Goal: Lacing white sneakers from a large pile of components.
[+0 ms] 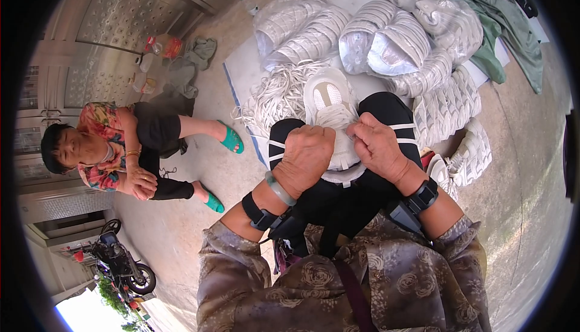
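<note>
- While the left hand (309, 151) and the right hand (377, 145) are curled closed either side of its lacing (333, 116), the white shoe (326, 84) rests on the lap, between the thighs in black trousers (374, 196), toe pointing away from the person.
- Grip, left: fist closed, knuckles up, judged to be on a lace; the strand itself is hidden behind the fingers.
- Grip, right: thumb and fingers pinched together beside the tongue, likewise judged to be on a lace; exact hold not resolvable.
- Surroundings: a heap of loose white laces (278, 93) lies just beyond the left knee, on a white sheet (244, 63); clear-bagged white shoes (386, 39) lie farther out, and more white shoes (447, 111) are stacked beyond the right knee.
- Handling (estimate): light overall; mesh and tongue soft, likely to give under a squeeze; sole and toe rim stiffer. Not fragile, though pale fabric should mark easily.
- Laces (estimate): limp, flat, perhaps a little slippery, so a thumb-and-finger pinch near the eyelets suits them better than a loose palm.
- Where to hold: heel or sole edge for steadying the body; the thighs appear to brace it, leaving both hands for the lacing.
</note>
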### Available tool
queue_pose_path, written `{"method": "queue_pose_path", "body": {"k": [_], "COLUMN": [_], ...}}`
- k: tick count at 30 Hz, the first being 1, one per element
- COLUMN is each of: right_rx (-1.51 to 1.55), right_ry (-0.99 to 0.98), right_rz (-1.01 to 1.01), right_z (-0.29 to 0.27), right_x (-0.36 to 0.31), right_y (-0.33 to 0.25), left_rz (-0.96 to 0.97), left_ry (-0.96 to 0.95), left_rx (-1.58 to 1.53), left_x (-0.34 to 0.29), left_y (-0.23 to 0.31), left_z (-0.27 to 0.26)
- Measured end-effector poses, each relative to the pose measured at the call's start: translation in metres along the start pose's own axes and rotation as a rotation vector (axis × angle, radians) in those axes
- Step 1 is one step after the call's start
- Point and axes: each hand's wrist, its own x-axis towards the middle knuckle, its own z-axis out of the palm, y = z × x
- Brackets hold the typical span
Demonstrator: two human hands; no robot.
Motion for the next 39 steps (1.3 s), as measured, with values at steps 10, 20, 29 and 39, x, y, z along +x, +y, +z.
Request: {"method": "queue_pose_path", "body": {"k": [10,20,29,39], "right_rx": [-0.002,0.077,0.061,0.062], "right_ry": [0.049,0.018,0.017,0.040], "right_rz": [-0.024,0.054,-0.091,-0.133], "right_z": [0.004,0.003,0.001,0.003], "right_x": [-0.001,-0.002,-0.001,0.001], "right_y": [0.000,0.003,-0.002,0.001], "left_rz": [-0.052,-0.395,-0.356,-0.293], "left_ry": [-0.068,-0.126,-0.179,-0.255], "left_rx": [-0.017,-0.670,-0.703,-0.625], "left_x": [0.002,0.003,0.007,0.002], "left_y": [-0.001,-0.012,-0.003,-0.007], "left_z": [0.008,0.002,0.001,-0.007]}}
